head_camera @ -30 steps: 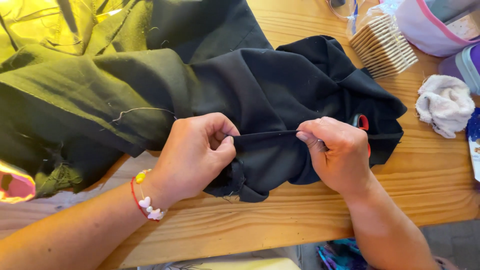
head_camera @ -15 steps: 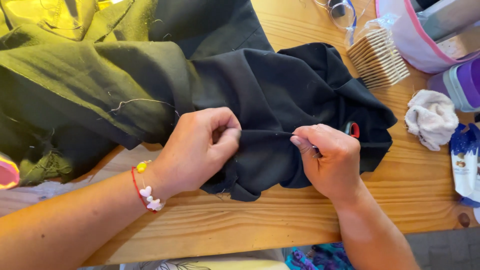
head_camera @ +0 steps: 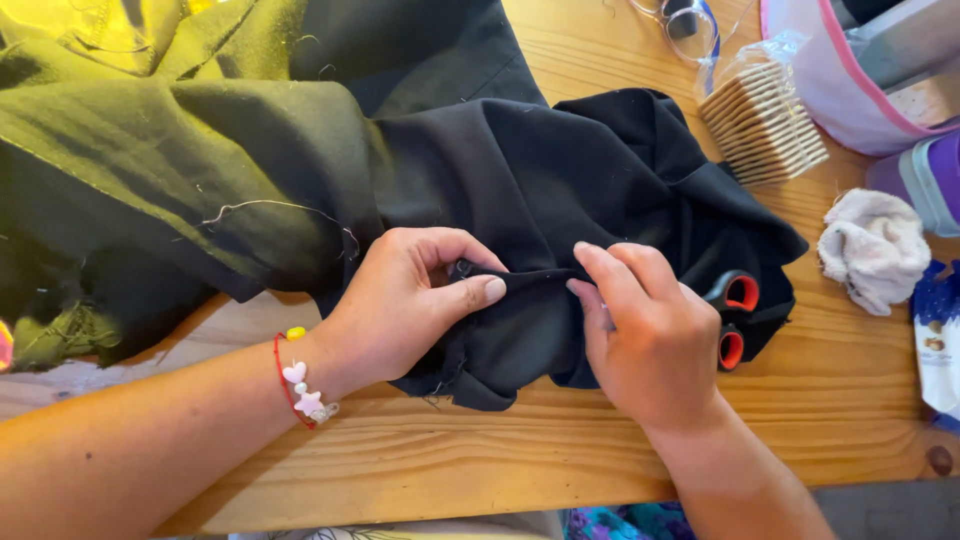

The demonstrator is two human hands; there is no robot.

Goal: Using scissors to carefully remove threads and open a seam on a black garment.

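While both hands pinch a fold of the black fabric [head_camera: 560, 200] mid-tabletop [head_camera: 560, 460], left hand [head_camera: 400, 300] fingers clamped on it and right hand [head_camera: 650, 340] fingers together on the same ridge, stuff crowds around: olive cloth [head_camera: 150, 150] piled left, scissors [head_camera: 735, 320] with orange-lined handles half buried just beside the right hand, a stack of crackers [head_camera: 765, 120], and a crumpled pale rag [head_camera: 875, 245] off right.

Black fabric [head_camera: 560, 190], crumpled on the wooden table, a raised fold pinched at its near edge
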